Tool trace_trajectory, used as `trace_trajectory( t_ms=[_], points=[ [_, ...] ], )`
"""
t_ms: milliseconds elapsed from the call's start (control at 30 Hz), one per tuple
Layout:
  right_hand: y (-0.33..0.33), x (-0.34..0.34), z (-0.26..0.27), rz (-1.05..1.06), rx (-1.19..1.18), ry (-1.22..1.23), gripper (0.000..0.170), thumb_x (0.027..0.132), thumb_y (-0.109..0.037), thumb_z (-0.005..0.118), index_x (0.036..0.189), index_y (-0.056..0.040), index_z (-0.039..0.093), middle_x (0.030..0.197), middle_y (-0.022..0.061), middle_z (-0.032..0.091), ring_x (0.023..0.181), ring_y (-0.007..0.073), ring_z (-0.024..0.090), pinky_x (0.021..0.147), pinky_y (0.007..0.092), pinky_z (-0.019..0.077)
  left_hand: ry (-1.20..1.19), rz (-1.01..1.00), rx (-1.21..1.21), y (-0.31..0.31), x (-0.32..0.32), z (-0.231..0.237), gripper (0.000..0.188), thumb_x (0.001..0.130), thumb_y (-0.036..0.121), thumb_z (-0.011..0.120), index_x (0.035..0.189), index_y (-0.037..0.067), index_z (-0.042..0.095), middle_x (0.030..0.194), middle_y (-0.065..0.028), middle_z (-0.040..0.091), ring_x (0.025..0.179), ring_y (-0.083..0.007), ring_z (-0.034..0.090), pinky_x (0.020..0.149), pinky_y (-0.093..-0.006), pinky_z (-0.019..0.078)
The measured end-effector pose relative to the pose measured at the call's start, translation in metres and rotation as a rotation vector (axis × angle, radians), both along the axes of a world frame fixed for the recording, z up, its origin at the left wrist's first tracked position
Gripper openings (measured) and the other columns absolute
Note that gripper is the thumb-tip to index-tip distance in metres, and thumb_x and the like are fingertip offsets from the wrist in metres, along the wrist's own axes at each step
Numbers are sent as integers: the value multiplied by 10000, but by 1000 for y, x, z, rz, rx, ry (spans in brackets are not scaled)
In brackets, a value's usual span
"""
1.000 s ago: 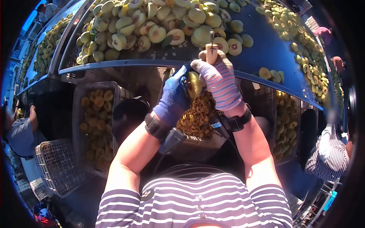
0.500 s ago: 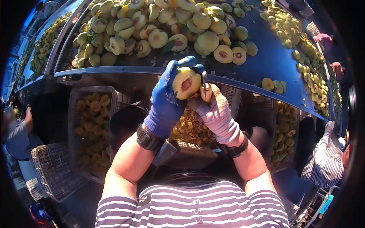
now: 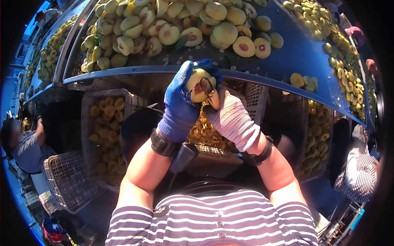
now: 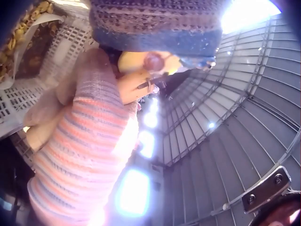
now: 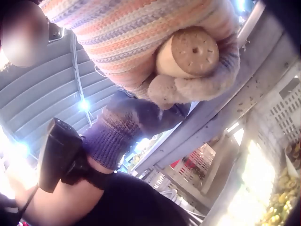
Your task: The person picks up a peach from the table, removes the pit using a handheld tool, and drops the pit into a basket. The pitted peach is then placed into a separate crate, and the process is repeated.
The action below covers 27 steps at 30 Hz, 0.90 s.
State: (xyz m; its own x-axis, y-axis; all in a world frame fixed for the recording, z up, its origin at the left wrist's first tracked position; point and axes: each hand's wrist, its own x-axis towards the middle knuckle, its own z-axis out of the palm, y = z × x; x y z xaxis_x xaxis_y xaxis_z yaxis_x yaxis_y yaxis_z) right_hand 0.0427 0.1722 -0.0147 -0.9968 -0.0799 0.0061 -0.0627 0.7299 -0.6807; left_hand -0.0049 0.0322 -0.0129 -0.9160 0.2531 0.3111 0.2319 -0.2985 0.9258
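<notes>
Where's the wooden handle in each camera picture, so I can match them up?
Head: the wooden handle is just above centre, beside the cut fruit.
Left wrist: above and left of centre, just below the fruit.
Right wrist: upper right, round end facing the camera.
Shared landmark: the striped glove on the right hand.

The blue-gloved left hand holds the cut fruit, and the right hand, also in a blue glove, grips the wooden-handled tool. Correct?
No: the head view shows a striped glove on the right hand. It does grip the wooden-handled tool, and the blue-gloved left hand holds the cut fruit.
</notes>
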Motion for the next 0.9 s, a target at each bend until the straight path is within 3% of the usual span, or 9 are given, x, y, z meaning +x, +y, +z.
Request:
trace_trajectory(
  t_ms=[100, 200, 267, 333, 367, 433, 567, 767, 900],
  points=[
    [-2, 2, -8, 126, 191, 192, 671, 768, -112, 753, 1395, -216, 538, 1046, 151, 594, 909, 343, 630, 799, 411, 529, 0, 45, -28, 1, 6, 6, 306, 1072, 142, 452, 1264, -79, 543, 1124, -157, 662, 992, -225, 677, 910, -344, 558],
    [-5, 0, -12, 150, 219, 186, 620, 777, -118, 754, 1362, -154, 549, 1054, 154, 598, 909, 366, 628, 828, 429, 520, 62, 89, -181, -2, 4, 6, 296, 1070, 146, 453, 1212, -81, 580, 1065, -145, 678, 971, -210, 682, 878, -329, 564],
    [-6, 2, 1, 163, -36, 12, 546, 789, -107, 744, 1302, -71, 561, 1102, 166, 620, 971, 351, 635, 851, 435, 510, -69, -19, 47, -4, 0, 13, 320, 1079, 172, 431, 1148, -75, 622, 985, -129, 691, 928, -192, 692, 834, -317, 574],
    [-6, 2, 3, 189, -302, -97, 512, 796, -103, 736, 1273, -37, 564, 1143, 176, 627, 1015, 337, 634, 859, 433, 506, 203, 4, -265, -11, -10, 11, 346, 1082, 200, 426, 1133, -70, 637, 964, -123, 694, 911, -187, 695, 820, -317, 576],
    [-6, 2, -4, 213, -303, 26, 490, 798, -107, 736, 1254, -34, 571, 1064, 142, 663, 946, 252, 663, 771, 367, 525, 97, -44, -175, -12, -10, 9, 311, 1063, 177, 468, 1147, -67, 641, 987, -124, 700, 905, -188, 699, 834, -317, 570],
    [-2, -3, 15, 132, -521, -353, 464, 798, -115, 744, 1227, -39, 584, 929, 100, 660, 783, 201, 656, 668, 330, 516, 453, 194, -287, -8, -20, -6, 281, 1044, 155, 511, 1158, -61, 651, 1014, -119, 706, 912, -178, 694, 844, -308, 562],
    [3, -1, 41, 99, -708, -640, 257, 828, -177, 732, 1025, -49, 628, 693, 35, 609, 530, 136, 568, 509, 287, 446, -190, 112, 2, 2, 1, 16, 253, 1015, 128, 591, 1178, -46, 675, 1050, -77, 725, 903, -118, 664, 838, -276, 544],
    [6, 9, 42, 67, -953, -857, 243, 848, -176, 708, 677, -70, 572, 507, -2, 477, 429, 111, 475, 438, 281, 351, -363, -44, 48, 1, -9, 12, 239, 1004, 156, 615, 1081, -47, 715, 952, -72, 737, 847, -112, 663, 795, -267, 545],
    [6, 11, 38, 71, -949, -840, 242, 842, -116, 695, 674, -91, 523, 523, -3, 442, 416, 95, 422, 414, 258, 298, -365, -61, -29, 8, -8, 11, 295, 1027, 188, 549, 1081, -59, 700, 909, -114, 730, 810, -189, 694, 777, -315, 558]
  ],
)
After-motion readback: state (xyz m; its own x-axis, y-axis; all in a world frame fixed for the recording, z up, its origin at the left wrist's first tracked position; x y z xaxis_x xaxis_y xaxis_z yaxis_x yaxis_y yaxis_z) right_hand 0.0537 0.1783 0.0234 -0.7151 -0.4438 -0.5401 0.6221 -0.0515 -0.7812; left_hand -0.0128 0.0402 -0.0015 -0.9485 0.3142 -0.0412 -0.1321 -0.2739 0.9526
